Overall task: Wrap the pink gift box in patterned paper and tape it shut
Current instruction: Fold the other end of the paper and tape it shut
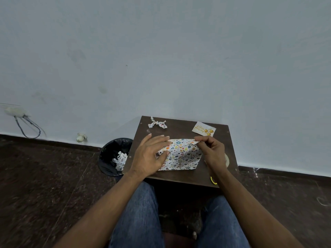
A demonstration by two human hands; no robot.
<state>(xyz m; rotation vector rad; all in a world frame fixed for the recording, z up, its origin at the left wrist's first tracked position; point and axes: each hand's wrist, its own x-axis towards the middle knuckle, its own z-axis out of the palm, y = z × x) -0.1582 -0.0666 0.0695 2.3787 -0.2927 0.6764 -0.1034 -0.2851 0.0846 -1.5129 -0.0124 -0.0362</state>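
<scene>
Small dark worktop point(180, 178), far edge against the wall, bin point(114, 156) just off its left edge. One wrapped box point(180, 156) sits mid-worktop, paper covering it (no pink showing). Left hand point(150, 156) lies flat on its left part, fingers straight, pressing. Right hand point(212, 149) pinches the paper's far-right corner. Bare worktop along near edge & far side. 1 paper scrap point(157, 123) far left, 1 card point(203, 129) far right, 1 tape roll point(227, 159) half hidden behind the right wrist.
</scene>
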